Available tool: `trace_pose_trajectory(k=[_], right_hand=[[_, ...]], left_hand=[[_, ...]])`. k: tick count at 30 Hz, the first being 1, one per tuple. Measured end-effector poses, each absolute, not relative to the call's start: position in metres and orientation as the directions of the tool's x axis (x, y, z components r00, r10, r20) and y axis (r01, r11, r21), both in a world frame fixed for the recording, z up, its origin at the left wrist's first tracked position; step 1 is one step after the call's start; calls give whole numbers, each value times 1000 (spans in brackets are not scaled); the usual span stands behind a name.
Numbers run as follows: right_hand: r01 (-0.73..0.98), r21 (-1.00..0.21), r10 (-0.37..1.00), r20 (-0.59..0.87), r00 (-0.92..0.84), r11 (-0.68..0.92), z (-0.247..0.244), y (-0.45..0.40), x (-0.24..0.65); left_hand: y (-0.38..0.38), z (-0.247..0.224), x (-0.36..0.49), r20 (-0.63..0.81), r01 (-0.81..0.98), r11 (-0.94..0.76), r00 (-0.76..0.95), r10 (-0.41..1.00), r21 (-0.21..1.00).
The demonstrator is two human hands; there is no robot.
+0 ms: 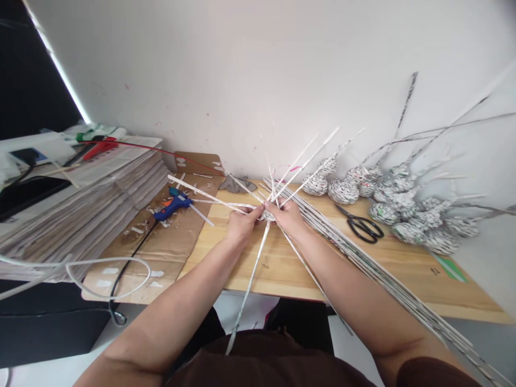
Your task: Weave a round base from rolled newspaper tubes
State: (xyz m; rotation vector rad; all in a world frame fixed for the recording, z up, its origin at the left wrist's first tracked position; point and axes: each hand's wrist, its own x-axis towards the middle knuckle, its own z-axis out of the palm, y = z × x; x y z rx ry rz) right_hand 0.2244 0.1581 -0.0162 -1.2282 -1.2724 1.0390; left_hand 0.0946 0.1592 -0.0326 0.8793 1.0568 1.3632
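Note:
Over the wooden table, a small woven piece of rolled paper tubes [267, 215] is held between my two hands. My left hand [242, 222] pinches its left side, the thumb on top. On the opposite side my right hand [288, 217] grips it, thumb and fingers closed around the weave. Several paper tubes fan out from the woven centre; one long tube [252, 279] runs down toward my body, and others point up toward the wall. My fingers cover part of the weave, so its full shape is hidden.
A bundle of paper tubes [342, 244] lies diagonally on the table [403, 269]. Black scissors [363, 227] and several woven paper gourd shapes [403, 207] are at right. At left, a blue glue gun [174, 206] rests on cardboard [161, 252] beside stacked newspapers [116, 209]. A grey cloth [237, 185] lies near the wall.

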Motion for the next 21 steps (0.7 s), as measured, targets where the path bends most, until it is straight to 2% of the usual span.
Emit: trace_pose_trajectory(k=[4, 7, 11, 13, 17, 19, 21], right_hand=[[141, -981, 989, 141, 39, 134, -18, 160, 227], [212, -960, 978, 199, 60, 183, -22, 164, 231], [280, -945, 970, 209, 126, 167, -25, 170, 237], [243, -959, 974, 181, 137, 144, -23, 171, 239], [94, -995, 993, 33, 113, 23, -11, 169, 244], [-3, -998, 996, -60, 61, -60, -3, 169, 248], [-100, -984, 988, -148, -34, -151, 3, 169, 254]], left_hand=[[157, -30, 94, -67, -364, 50, -32, 997, 930], [153, -20, 93, -126, -432, 101, -30, 992, 896], [151, -6, 79, -257, -449, 213, -40, 966, 868], [152, -1, 65, -203, -408, 181, -10, 979, 895], [155, -1, 40, 13, -315, 110, 365, 931, 943], [160, -4, 37, 81, -279, 30, 379, 922, 960], [166, -5, 41, 87, -269, -2, 304, 949, 963]])
